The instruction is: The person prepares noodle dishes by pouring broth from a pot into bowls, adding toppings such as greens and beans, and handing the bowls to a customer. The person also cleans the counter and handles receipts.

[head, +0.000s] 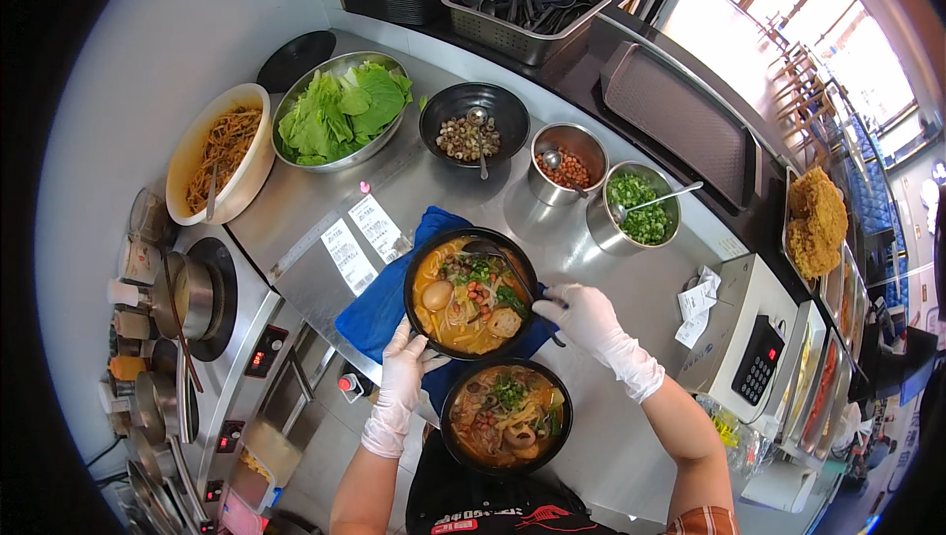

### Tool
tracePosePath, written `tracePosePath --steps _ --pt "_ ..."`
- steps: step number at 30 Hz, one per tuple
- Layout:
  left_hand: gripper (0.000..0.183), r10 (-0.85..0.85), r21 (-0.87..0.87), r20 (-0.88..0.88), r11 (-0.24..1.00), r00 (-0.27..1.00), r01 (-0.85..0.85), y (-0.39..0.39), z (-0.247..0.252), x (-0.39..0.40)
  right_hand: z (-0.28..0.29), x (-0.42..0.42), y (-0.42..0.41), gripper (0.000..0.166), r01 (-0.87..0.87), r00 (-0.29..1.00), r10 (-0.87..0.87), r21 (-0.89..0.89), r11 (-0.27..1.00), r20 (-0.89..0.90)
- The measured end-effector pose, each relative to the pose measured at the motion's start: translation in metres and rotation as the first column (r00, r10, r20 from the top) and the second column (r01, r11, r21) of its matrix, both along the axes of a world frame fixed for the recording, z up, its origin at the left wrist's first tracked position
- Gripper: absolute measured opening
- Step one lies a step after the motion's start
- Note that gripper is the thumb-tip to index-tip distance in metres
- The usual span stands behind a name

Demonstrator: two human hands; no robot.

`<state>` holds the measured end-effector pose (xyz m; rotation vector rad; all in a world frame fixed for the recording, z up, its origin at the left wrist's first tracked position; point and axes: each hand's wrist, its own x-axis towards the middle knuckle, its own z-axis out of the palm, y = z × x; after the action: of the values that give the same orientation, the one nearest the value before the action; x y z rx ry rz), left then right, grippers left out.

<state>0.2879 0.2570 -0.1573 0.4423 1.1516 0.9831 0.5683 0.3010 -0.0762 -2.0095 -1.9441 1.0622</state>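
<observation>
A black bowl of noodle soup [423, 280] stands on a folded blue cloth [373, 309]; a halved-looking brown egg, peanuts and chopped greens top the broth. My gloved left hand [403, 369] grips its near left rim, thumb up on the edge. At the right rim, the fingertips of my gloved right hand [584, 317] pinch the handle of a black spoon [510, 265] that rests in the soup. Closer to my body is a second black noodle bowl [506, 417], similarly topped, touched by neither hand.
Along the back stand a noodle basin [251, 188], a lettuce bowl [344, 110], a black bowl with a ladle [473, 106], a peanut pot [569, 165] and a scallion pot [635, 202]. Printed slips [362, 239] lie left; a cooker with a saucepan [185, 298] adjoins. Right sits a keypad machine [739, 335].
</observation>
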Motion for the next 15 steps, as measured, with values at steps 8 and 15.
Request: tracePosePath --steps 8,15 --pt "0.057 0.01 -0.034 0.003 0.999 1.0 -0.01 0.008 0.012 0.008 -0.07 0.005 0.048 0.051 0.177 0.747 -0.347 -0.333 0.926 -0.567" --pt "0.054 -0.028 -0.028 -0.104 0.999 0.994 0.026 0.017 0.026 0.008 -0.052 0.003 0.046 0.051 0.193 0.667 -0.384 -0.35 0.917 -0.639"
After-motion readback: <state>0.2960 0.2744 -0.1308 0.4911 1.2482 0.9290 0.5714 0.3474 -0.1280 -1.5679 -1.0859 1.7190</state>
